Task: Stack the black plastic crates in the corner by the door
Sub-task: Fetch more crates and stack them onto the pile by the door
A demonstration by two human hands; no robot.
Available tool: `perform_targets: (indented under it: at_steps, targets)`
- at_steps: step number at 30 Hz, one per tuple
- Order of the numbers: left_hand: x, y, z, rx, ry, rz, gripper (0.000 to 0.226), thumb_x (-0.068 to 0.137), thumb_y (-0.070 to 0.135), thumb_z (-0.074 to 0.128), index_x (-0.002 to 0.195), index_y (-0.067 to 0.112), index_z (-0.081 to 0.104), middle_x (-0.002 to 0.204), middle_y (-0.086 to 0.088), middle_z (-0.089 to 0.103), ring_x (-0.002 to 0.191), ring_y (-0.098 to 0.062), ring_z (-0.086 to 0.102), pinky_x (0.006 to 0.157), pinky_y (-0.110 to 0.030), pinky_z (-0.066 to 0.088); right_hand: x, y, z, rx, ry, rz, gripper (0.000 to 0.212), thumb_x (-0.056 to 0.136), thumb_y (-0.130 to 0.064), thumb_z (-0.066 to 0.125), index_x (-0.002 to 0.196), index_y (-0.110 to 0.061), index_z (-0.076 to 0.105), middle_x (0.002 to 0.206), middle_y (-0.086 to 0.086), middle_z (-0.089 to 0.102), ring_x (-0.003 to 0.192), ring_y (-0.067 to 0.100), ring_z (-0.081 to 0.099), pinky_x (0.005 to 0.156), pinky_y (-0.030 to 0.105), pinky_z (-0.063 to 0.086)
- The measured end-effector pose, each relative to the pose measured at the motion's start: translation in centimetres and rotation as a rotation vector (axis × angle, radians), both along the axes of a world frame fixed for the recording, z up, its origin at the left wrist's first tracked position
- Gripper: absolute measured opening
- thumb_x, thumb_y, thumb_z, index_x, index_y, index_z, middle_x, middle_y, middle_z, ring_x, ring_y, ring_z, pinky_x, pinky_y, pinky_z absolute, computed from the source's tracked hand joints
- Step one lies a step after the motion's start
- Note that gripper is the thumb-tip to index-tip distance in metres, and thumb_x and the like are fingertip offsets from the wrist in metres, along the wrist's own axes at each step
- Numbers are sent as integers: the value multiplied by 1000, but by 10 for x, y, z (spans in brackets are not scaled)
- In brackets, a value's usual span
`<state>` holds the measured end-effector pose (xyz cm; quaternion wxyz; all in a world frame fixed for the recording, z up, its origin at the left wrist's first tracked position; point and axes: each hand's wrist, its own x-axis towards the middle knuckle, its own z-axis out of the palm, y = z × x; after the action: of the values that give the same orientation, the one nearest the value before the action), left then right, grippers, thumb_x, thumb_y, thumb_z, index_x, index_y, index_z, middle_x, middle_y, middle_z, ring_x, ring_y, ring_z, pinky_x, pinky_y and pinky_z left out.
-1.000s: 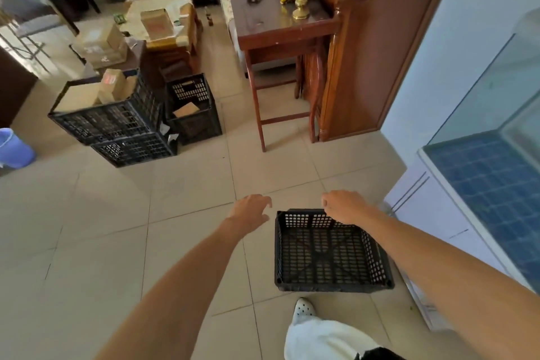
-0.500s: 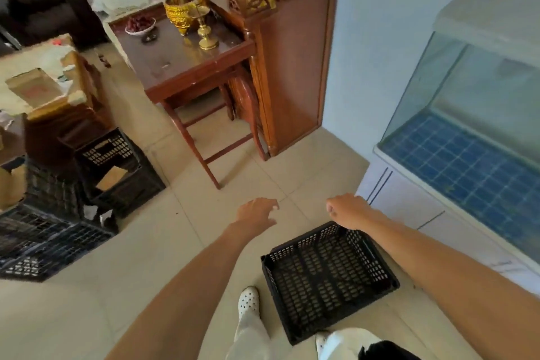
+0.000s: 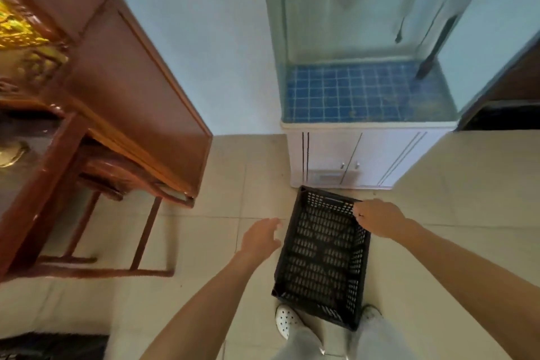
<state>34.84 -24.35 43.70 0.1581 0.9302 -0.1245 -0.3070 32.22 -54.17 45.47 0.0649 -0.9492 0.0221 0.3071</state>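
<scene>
Right hand (image 3: 377, 218): fingers curled over the far rim of the black crate (image 3: 321, 257), carrying it one-handed, tilted, above the floor tiles (image 3: 228, 184) in front of the feet. Left hand (image 3: 260, 238): fingers loosely apart, empty, just beside the crate's left wall, probably to steady it. White cabinet (image 3: 350, 158) just ahead.

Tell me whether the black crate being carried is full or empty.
Empty. The black crate shows only its bare perforated bottom and walls. The right hand grips its far rim.
</scene>
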Motion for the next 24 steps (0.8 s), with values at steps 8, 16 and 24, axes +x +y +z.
perform_targets:
  at_steps: [8,16,24]
  targets:
    - [15,-29,-70,-76,109,-14,40,86,24,68,125,22,58,128,1,59,117,-17,53,97,-32,43,-64,-24,-66,0,110,-326,29,96,-17,34,114,-19,57,108,3,58,105,24,56,77,32,39]
    - [-18,-41,-175,-87,137,-8,33,86,21,68,119,22,60,119,0,60,115,-19,54,93,-30,41,-117,-19,-167,100,173,-498,31,98,-22,35,121,-19,55,118,4,61,106,25,57,78,33,44]
    - [-10,-19,-303,-37,160,-17,45,85,23,70,127,17,56,128,-8,57,122,-25,50,102,-39,41,-163,-8,-299,220,315,-780,30,97,-30,42,123,-20,52,121,6,61,105,24,59,83,33,48]
